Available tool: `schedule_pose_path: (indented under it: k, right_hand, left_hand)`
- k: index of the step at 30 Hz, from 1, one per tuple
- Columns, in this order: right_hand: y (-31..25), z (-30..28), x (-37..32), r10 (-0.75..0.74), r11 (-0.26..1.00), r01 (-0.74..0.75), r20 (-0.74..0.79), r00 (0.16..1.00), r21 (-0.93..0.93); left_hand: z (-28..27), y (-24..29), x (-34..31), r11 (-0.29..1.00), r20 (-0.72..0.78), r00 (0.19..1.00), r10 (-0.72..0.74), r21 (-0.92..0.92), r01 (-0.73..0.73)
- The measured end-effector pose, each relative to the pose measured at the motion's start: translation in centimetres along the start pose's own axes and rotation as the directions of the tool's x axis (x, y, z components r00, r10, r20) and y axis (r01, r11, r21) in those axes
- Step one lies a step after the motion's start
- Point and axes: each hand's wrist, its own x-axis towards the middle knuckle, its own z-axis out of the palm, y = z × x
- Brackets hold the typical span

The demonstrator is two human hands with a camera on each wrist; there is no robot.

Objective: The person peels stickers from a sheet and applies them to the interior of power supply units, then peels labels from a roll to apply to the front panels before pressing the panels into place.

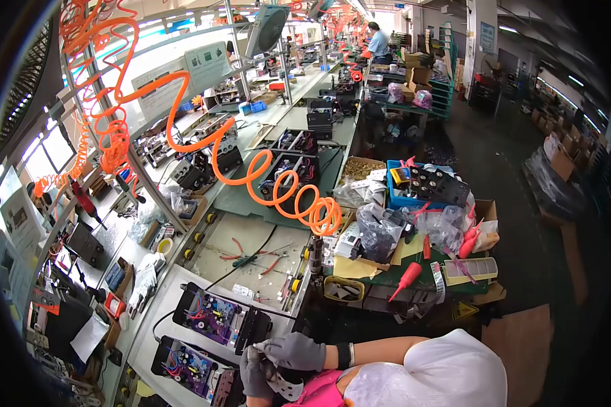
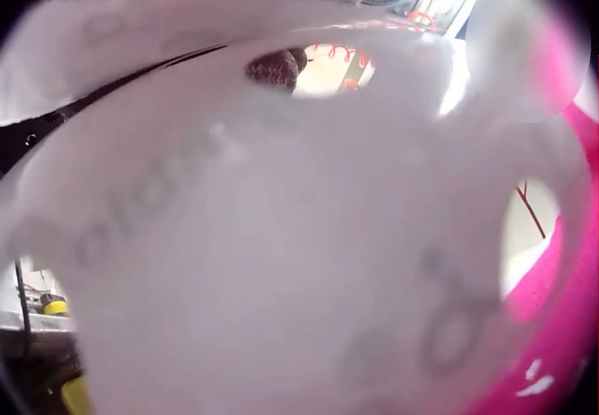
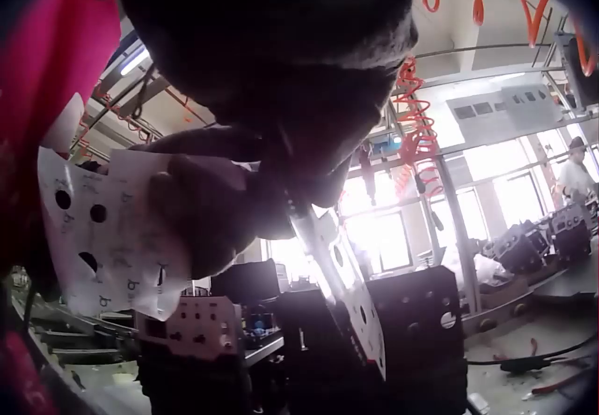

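Both hands wear grey gloves and meet at the bottom centre of the head view. The left hand [image 1: 256, 376] grips a thin white sheet with holes [image 1: 288, 389]; its other face shows printed letters in the right wrist view [image 3: 131, 237]. Close up, the white sheet [image 2: 281, 209] fills most of the left wrist view. The right hand [image 1: 297, 351], a dark band at its wrist, pinches a narrow white piece with holes [image 3: 348, 289] that hangs below its fingertips. Whether the two white pieces are joined, I cannot tell. Fingers of the left hand [image 3: 211, 214] lie behind the sheet.
Two opened black units with purple circuit boards [image 1: 214, 319] stand left of the hands. Beyond them lie red-handled pliers [image 1: 232, 256] and a black cable. An orange coiled hose [image 1: 271, 183] hangs overhead. A side table holds a blue bin [image 1: 395, 197] and red bottles [image 1: 407, 277].
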Motion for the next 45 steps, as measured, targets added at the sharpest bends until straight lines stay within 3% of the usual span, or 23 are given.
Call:
schedule_pose_path:
  k: [3,6,9,12,15,18,21,27,28,30,31,33,34,36,37,38,39,40,41,42,43,44,45]
  right_hand:
    - [-0.5,0.3,0.1,0.020,0.959,0.025,-0.154,0.988,0.283]
    - [-0.8,0.4,0.2,0.010,0.944,0.036,-0.138,0.990,0.327]
    - [-1.4,0.5,0.6,-0.066,0.948,0.133,-0.229,0.971,0.291]
    - [-1.9,0.4,0.8,-0.149,0.960,0.190,-0.202,0.968,0.203]
    - [-2.3,0.8,0.8,-0.149,0.967,0.186,-0.203,0.968,0.177]
    - [-2.4,0.8,0.9,-0.174,0.960,0.213,-0.212,0.962,0.180]
    - [-2.3,1.2,1.2,-0.196,0.952,0.244,-0.247,0.949,0.183]
    - [-1.5,1.7,1.0,-0.259,0.959,0.271,-0.127,0.958,0.088]
    - [-1.5,1.8,0.9,-0.220,0.962,0.235,-0.110,0.969,0.142]
    - [-1.5,2.1,0.6,-0.144,0.956,0.159,-0.074,0.987,0.247]
    - [-1.7,2.3,0.4,-0.040,0.915,0.063,-0.066,0.997,0.398]
    - [-2.2,2.6,0.3,0.156,0.741,-0.116,-0.002,0.988,0.661]
    - [-2.2,2.6,0.3,0.164,0.711,-0.128,0.013,0.986,0.691]
    - [-2.0,2.6,0.3,0.183,0.646,-0.154,0.044,0.982,0.748]
    - [-1.6,2.8,0.4,0.266,0.560,-0.257,0.123,0.956,0.787]
    - [-0.9,3.1,0.5,0.341,0.462,-0.354,0.206,0.917,0.813]
    - [-0.1,3.3,0.6,0.404,0.352,-0.441,0.291,0.867,0.825]
    - [0.6,3.4,0.8,0.488,0.348,-0.412,0.213,0.846,0.842]
    - [1.9,3.7,0.9,0.563,0.199,-0.486,0.307,0.768,0.851]
    - [3.4,4.1,0.7,0.593,0.148,-0.473,0.305,0.745,0.868]
    - [5.0,4.3,0.3,0.622,0.096,-0.458,0.306,0.720,0.884]
    - [6.6,4.3,-0.2,0.660,0.061,-0.456,0.307,0.686,0.888]
    - [7.7,3.8,-0.7,0.696,0.027,-0.455,0.310,0.648,0.890]
  left_hand:
    - [0.1,-0.4,-0.7,0.991,-0.010,1.000,0.020,-0.129,-0.021]
    - [-0.2,-0.9,-1.1,0.983,-0.039,0.995,0.093,-0.154,-0.098]
    - [-1.1,-1.2,-1.2,0.982,-0.027,0.992,0.121,-0.141,-0.124]
    - [-0.3,0.3,-2.6,0.934,-0.076,0.997,-0.020,-0.356,-0.008]
    - [-1.3,-0.8,-2.4,0.964,-0.081,0.991,0.103,-0.237,-0.120]
    - [-1.9,-1.5,-2.3,0.953,-0.055,0.985,0.163,-0.251,-0.172]
    - [-2.1,-1.7,-2.2,0.961,-0.122,0.983,0.134,-0.228,-0.159]
    - [-3.9,-1.3,-1.7,0.960,0.001,0.963,0.269,-0.074,-0.268]
    - [-4.8,-1.3,-2.4,0.997,-0.155,0.987,0.041,-0.063,-0.052]
    - [-3.2,0.3,-3.5,0.959,-0.156,0.957,0.244,0.184,-0.214]
    - [-2.2,1.1,-3.8,0.908,-0.138,0.930,0.341,0.305,-0.288]
    - [-0.7,2.1,-4.4,0.907,-0.162,0.914,0.373,0.270,-0.322]
    - [-0.3,2.2,-4.5,0.906,-0.174,0.905,0.388,0.252,-0.339]
    - [-0.7,1.7,-4.3,0.725,-0.068,0.787,0.613,0.446,-0.526]
    - [-1.2,1.2,-4.2,0.604,0.004,0.711,0.703,0.525,-0.600]
    - [-3.2,0.0,-4.1,0.821,-0.075,0.843,0.533,0.290,-0.492]
    - [-4.4,-0.2,-4.1,0.969,-0.255,0.950,0.180,-0.122,-0.216]
    - [-5.2,-0.5,-4.2,0.921,-0.200,0.970,0.139,-0.334,-0.201]
    - [-5.2,0.3,-4.9,0.831,-0.138,0.984,0.111,-0.530,-0.168]
    - [-5.6,1.7,-5.6,0.922,-0.231,0.964,0.129,-0.329,-0.203]
    - [-3.9,3.7,-7.1,0.864,-0.296,0.955,0.011,-0.478,-0.158]
    - [-6.3,2.7,-6.9,0.722,0.030,0.992,0.120,-0.689,-0.066]
    - [-10.4,1.2,-6.1,0.559,0.315,0.903,0.292,-0.822,0.106]
